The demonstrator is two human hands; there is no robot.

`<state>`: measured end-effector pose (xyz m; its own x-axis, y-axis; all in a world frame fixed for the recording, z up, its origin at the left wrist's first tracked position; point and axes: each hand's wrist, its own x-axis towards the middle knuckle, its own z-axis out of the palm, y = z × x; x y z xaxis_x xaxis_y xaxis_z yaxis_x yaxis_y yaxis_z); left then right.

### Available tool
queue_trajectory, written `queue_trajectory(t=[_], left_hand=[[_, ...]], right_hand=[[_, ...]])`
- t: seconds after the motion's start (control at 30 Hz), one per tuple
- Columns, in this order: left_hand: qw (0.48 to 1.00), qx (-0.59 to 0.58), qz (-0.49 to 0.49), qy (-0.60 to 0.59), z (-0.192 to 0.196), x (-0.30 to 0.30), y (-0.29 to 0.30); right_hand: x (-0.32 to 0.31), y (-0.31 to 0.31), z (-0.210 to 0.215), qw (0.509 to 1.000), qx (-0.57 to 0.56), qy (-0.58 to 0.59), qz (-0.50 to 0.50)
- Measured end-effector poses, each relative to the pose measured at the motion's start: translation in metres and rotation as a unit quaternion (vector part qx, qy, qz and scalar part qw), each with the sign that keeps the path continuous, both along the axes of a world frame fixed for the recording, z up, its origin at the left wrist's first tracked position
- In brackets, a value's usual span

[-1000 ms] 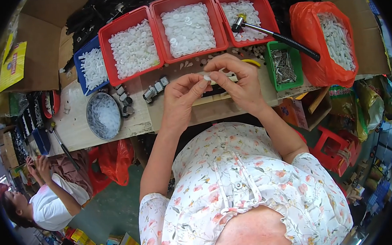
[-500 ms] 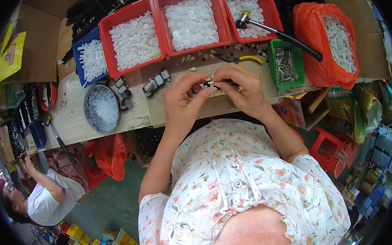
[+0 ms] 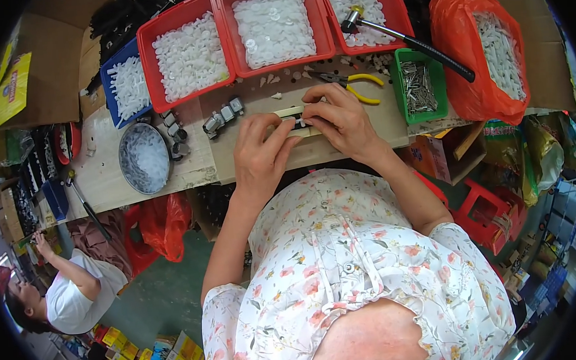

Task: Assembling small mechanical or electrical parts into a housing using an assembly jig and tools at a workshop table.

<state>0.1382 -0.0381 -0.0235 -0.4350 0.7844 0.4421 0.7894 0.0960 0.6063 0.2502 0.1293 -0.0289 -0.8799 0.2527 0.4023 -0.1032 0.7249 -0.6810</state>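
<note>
Over the near middle of the bench, my left hand point(image 3: 258, 149) and my right hand point(image 3: 345, 120) face each other, fingertips pinched close together. Between them lies a cream-coloured block point(image 3: 289, 111) with a dark slot along it. A small white and dark part point(image 3: 299, 121) sits in that slot, and the fingertips of both hands press on it. Its exact kind is too small to tell, and my fingers cover both its ends. Just left of my left hand lie several small metal-and-black blocks point(image 3: 223, 116). Beyond my right hand are yellow-handled pliers point(image 3: 361, 78).
Red bins point(image 3: 228, 35) of white plastic pieces line the back, with a hammer point(image 3: 418, 43) across the right one. A green tray point(image 3: 398, 87) of metal pins and a red bag point(image 3: 456, 71) stand right. A round metal pan point(image 3: 123, 165) is left. Another person point(image 3: 77, 292) sits far left.
Both hands have lowered toward the bench, the left one shifting slightly left. The cream block and the part in its slot now show between the fingers. The view has shifted slightly.
</note>
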Motion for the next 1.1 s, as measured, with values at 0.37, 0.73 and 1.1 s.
queue_trajectory(t=[0.37, 0.73, 1.1], left_hand=[[0.994, -0.020, -0.030, 0.104, -0.009, 0.002, -0.003], [0.985, -0.050, -0.041, 0.157, -0.008, 0.002, -0.004], [0.992, -0.081, -0.065, 0.070, 0.010, -0.006, 0.002]], right_hand=[[-0.001, 0.001, 0.001, 0.999, 0.022, -0.021, 0.013], [-0.002, 0.001, -0.003, 1.000, 0.005, -0.003, 0.002], [0.039, 0.048, 0.037, 0.982, 0.044, -0.018, -0.184]])
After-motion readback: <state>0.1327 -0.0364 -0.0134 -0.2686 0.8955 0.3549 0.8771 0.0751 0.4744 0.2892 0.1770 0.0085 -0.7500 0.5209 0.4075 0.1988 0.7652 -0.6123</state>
